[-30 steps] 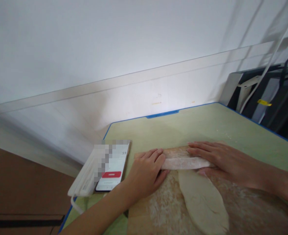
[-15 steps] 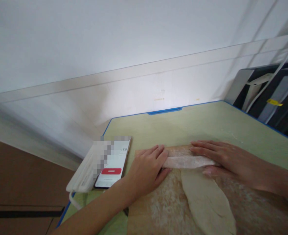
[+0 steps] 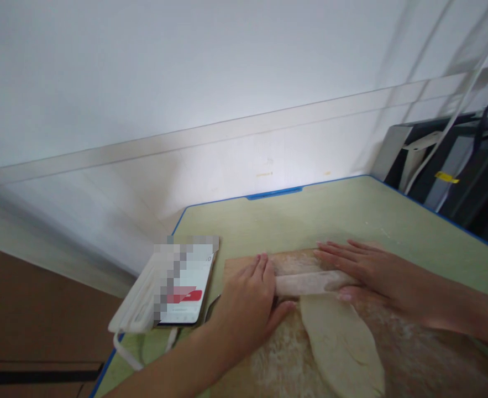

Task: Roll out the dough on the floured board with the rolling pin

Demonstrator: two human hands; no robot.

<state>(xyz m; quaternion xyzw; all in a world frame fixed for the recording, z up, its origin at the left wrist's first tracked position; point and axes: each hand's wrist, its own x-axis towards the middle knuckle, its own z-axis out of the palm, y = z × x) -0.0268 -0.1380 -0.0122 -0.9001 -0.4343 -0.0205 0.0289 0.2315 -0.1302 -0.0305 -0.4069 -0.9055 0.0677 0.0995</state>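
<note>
A pale, flour-dusted rolling pin (image 3: 305, 283) lies across the far end of a flat, elongated sheet of dough (image 3: 343, 345). My left hand (image 3: 250, 293) rests over the pin's left end, fingers curved across it and thumb on the near side. Over its right end is my right hand (image 3: 368, 271), with fingers reaching beyond the pin and the thumb on the near side. Both ends of the pin are hidden under the hands. Beneath the dough is a floury wooden board (image 3: 279, 356).
Left of the board, a phone (image 3: 185, 312) leans on a white device (image 3: 138, 298) with a white cable (image 3: 125, 354). The green table (image 3: 244, 226) has a blue edge and meets a white wall (image 3: 227, 83). Dark objects (image 3: 463, 160) stand beyond its right side.
The view has shifted slightly. Both hands remain on the rolling pin, which still lies across the dough's far end; the fingers of my left hand sit closer together.
</note>
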